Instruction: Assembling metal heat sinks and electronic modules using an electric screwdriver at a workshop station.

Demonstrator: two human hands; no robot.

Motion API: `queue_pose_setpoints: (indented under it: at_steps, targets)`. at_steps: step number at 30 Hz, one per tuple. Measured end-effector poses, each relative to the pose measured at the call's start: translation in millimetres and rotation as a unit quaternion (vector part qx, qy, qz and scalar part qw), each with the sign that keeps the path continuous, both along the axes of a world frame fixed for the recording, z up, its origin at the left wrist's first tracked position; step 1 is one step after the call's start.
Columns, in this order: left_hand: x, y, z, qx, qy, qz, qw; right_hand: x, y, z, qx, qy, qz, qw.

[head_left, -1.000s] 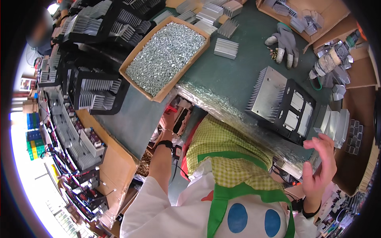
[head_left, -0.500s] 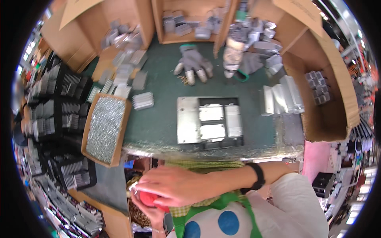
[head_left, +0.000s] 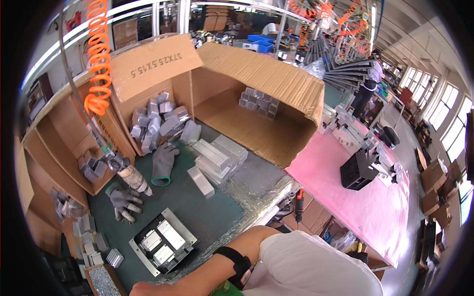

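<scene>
My right forearm crosses the lower edge of the head view, with a black band on the wrist. Only part of my right hand shows at the bottom, its fingers cut off. My left hand is out of view. Nearest my right arm, a dark fixture plate lies on the green bench, holding several silver metal blocks. Behind it rest a grey work glove with pale fingertips and a second grey glove. Between them lies a tape-wrapped power screwdriver.
Long aluminium blocks stand beside an open cardboard box. A carton of tiny metal pieces is at lower left. An orange coiled hose hangs above. Rightward are a pink-topped table, a black bin and a distant person.
The view has swung right and up, bringing the pink table and aisle into sight. My left hand and the red round thing between my hands have left the picture.
</scene>
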State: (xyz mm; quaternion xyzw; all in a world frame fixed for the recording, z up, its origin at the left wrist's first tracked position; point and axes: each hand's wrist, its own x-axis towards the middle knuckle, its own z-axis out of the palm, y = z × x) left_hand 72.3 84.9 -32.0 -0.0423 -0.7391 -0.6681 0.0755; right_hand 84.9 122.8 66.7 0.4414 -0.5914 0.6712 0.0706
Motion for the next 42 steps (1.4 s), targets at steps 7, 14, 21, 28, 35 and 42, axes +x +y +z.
queue_pose_setpoints:
  at_steps: [7,14,21,28,35,42]
  targets:
    - [-18,29,10,-0.015,0.01,-0.08,0.997,-9,26,20,0.07,0.042,0.003,0.997]
    - [-23,37,14,-0.028,0.014,-0.109,0.994,-25,29,19,0.058,0.047,0.061,0.995]
    - [-25,36,17,-0.041,0.015,-0.115,0.992,-44,30,41,0.122,-0.15,0.542,0.818]
    - [-26,33,21,-0.048,0.015,-0.113,0.992,-28,38,51,0.414,0.373,-0.085,0.826]
    - [-28,28,26,-0.057,0.02,-0.115,0.992,-53,36,50,0.108,0.56,-0.043,0.82]
    - [-28,20,28,-0.061,0.02,-0.108,0.992,-51,26,47,0.401,0.463,-0.041,0.79]
